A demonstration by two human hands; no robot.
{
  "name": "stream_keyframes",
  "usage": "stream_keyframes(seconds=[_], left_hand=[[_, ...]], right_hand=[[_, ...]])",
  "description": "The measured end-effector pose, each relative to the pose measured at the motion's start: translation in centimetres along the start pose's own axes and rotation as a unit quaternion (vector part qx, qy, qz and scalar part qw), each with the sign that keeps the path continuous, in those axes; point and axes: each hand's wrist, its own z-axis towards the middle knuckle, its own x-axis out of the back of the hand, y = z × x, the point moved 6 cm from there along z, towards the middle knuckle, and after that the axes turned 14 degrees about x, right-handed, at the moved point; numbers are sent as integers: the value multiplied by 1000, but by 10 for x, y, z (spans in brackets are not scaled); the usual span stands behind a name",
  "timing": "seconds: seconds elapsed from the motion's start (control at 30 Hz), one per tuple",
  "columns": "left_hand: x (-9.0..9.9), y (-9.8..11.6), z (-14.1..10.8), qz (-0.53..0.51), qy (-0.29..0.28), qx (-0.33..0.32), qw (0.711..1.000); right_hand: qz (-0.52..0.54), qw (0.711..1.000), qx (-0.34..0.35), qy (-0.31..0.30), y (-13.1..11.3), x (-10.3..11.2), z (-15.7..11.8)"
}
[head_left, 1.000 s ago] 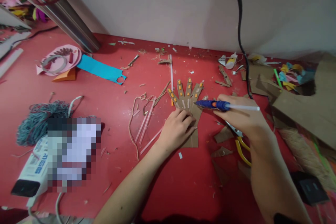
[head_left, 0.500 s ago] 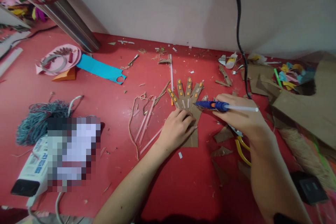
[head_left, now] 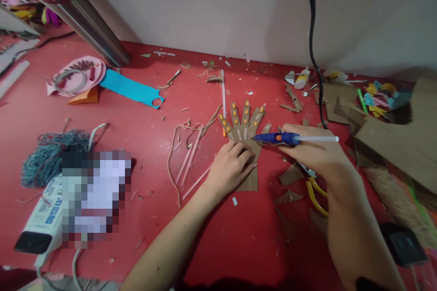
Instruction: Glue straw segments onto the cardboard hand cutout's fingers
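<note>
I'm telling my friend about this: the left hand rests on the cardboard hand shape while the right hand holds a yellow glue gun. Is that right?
Not quite: the glue gun is blue, as the head view shows. The rest is right.

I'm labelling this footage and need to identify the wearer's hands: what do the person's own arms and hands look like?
The left hand and right hand are gloveless, with no ring or watch visible. Both forearms are uncovered; the left forearm has a small spot. A dark patch by the right arm may be a sleeve edge.
</note>
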Motion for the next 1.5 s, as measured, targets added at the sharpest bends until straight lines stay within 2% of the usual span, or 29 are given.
stream_keyframes(seconds=[0.13, 0.27, 0.53, 1.07, 1.27, 1.5], left_hand=[[1, 1, 0, 0, 1, -3, 1000], [2, 1, 0, -2, 3, -5, 1000], [2, 0, -1, -2, 8, -3, 1000], [1, 0, -1, -5, 6, -6, 1000], [3, 1, 0, -7, 5, -6, 1000], [3, 1, 0, -8, 14, -9, 1000]], right_hand=[[0, 1000, -28, -6, 1, 2, -1], [-19, 999, -34, 16, 0, 4, -1], [-65, 996, -56, -15, 3, 1, 4], [-47, 998, -46, -2, 4, -1, 3], [-55, 998, -25, 25, 5, 0, 1], [-31, 999, -7, 20, 7, -5, 2]])
